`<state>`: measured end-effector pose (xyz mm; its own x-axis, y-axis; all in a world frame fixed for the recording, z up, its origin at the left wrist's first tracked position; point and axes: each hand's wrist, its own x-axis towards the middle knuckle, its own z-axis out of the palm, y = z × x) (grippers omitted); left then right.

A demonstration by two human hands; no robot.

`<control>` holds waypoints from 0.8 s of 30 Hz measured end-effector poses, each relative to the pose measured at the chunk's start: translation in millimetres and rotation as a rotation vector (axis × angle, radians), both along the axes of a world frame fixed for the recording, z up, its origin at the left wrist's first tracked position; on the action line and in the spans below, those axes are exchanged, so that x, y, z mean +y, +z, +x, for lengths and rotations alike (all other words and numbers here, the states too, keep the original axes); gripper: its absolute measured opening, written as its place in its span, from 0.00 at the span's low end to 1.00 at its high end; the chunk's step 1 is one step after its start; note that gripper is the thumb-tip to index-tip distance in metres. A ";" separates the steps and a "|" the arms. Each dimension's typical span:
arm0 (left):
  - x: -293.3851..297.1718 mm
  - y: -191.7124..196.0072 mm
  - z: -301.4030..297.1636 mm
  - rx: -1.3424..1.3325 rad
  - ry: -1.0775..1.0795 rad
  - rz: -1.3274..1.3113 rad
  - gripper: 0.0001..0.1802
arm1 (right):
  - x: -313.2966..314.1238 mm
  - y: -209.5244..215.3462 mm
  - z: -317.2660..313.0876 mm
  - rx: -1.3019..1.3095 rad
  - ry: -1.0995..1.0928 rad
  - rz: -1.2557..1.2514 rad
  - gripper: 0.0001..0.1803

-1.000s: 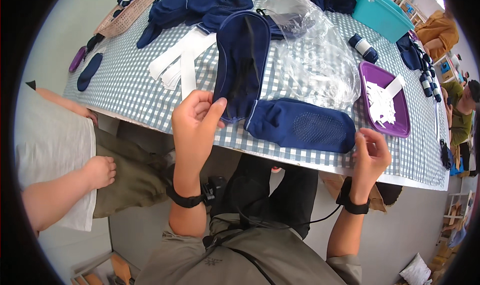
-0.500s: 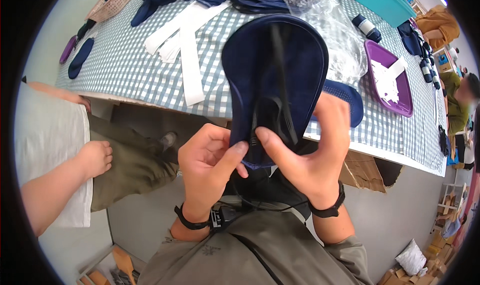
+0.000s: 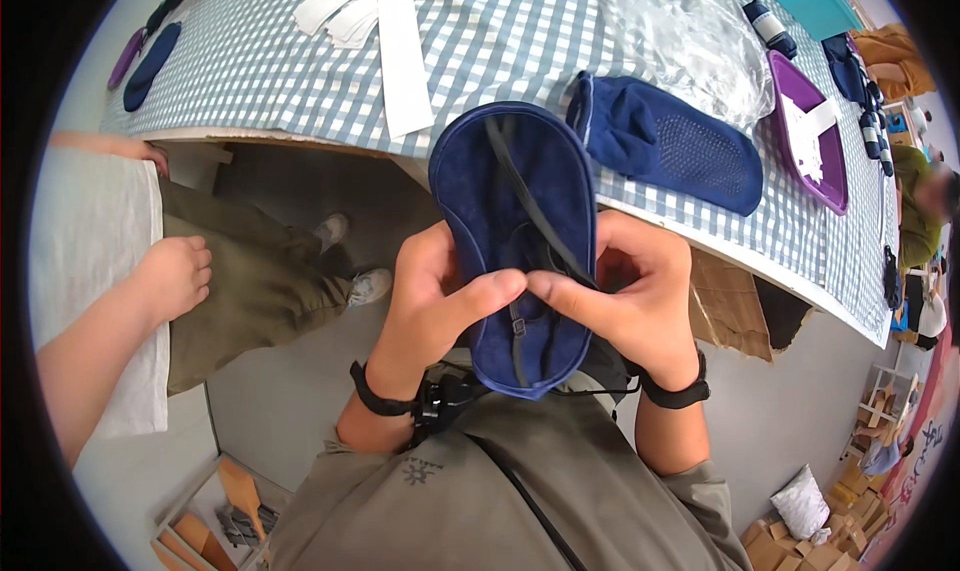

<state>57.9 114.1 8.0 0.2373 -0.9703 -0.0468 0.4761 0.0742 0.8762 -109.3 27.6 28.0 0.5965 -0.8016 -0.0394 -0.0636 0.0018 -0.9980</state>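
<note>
I hold a navy blue oval fabric piece [image 3: 510, 196] with a black elastic strap and small buckle in front of my chest, below the table edge. My left hand [image 3: 435, 296] grips its left side, thumb pressed on the middle. My right hand [image 3: 630, 291] grips the right side, thumb meeting the left thumb near the strap. A second navy padded piece with a dotted surface [image 3: 665, 146] lies on the checked table [image 3: 500, 41] just beyond.
White fabric strips [image 3: 385, 21] lie on the table's left half, crumpled clear plastic [image 3: 690, 41] and a purple tray [image 3: 810, 136] to the right. Another person in olive trousers [image 3: 250, 271] and a white top stands at my left, one hand [image 3: 175, 276] hanging.
I have drawn the navy piece off the table and closer to my body, lower in front of my chest. Both thumbs now meet over its middle.
</note>
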 end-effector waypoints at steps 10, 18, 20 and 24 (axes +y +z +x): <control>4.6 -19.6 4.3 -0.077 0.013 0.079 0.13 | 9.6 -25.1 -8.0 -0.110 -0.176 -0.194 0.20; 0.6 -25.2 -2.2 -0.019 0.087 0.062 0.13 | 8.3 -8.6 0.8 0.241 -0.121 -0.849 0.23; 2.7 -29.7 -2.5 -0.063 0.095 0.042 0.12 | 12.9 -8.4 3.0 0.270 -0.092 -0.864 0.22; 3.6 -35.5 -8.0 -0.164 0.109 -0.010 0.09 | 17.3 -6.7 7.1 0.287 -0.082 -0.760 0.22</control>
<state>50.0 117.7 -27.5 0.3451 -0.9385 0.0107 0.3153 0.1267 0.9405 -102.1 44.9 21.3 0.5842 -0.7117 0.3901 -0.3463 -0.6534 -0.6732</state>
